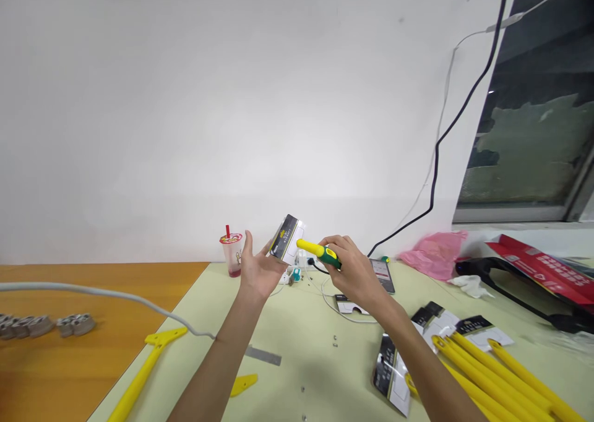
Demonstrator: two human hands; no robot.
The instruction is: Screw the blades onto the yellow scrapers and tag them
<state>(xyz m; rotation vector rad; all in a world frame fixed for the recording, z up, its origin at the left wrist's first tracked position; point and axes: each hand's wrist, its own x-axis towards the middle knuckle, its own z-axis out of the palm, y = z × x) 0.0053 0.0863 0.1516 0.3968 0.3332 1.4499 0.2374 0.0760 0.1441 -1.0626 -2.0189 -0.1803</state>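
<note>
A black-and-white header card with a clear plastic edge is tilted up over the back of the table. My left hand holds the card on its fingers, palm turned up and thumb stretched away. My right hand is closed around a stick-like tool with a yellow shaft and green grip. The yellow tip meets the card's lower right edge; I cannot tell whether they are joined. Below my left forearm lie a yellow scraper-like tool, a flat metal blade and a yellow piece.
Several yellow handles with cards lie at right. A drink cup stands by the wall. Behind my hands are cables, a phone-like device and another card. A pink bag and red box sit back right.
</note>
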